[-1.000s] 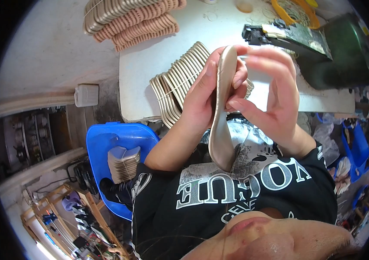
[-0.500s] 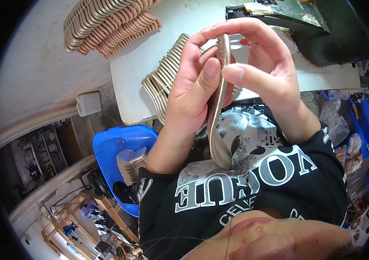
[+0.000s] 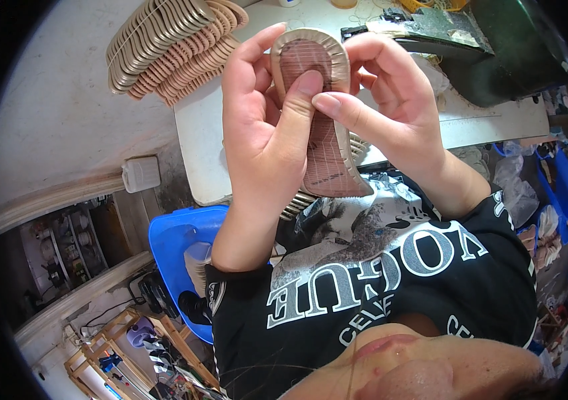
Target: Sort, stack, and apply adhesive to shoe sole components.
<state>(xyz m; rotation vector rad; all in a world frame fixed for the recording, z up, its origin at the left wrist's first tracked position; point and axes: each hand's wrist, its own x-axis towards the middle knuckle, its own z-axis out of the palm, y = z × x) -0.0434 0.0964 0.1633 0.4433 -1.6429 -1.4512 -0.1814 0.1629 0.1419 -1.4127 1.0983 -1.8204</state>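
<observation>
Insole (image 3: 329,160) edge-on b4 — now brown side showing; L fingers (image 3: 296,110) & R fingers (image 3: 359,117) clamped on it.

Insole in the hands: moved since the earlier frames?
Yes. Against the near left corner of the white table, the insole has shifted up the picture and slightly left; it has also turned its brown face toward the camera.

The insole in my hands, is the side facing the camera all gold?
No, the insole shows a brown, lined face with a gold rim, held by the left hand and right hand.
</observation>
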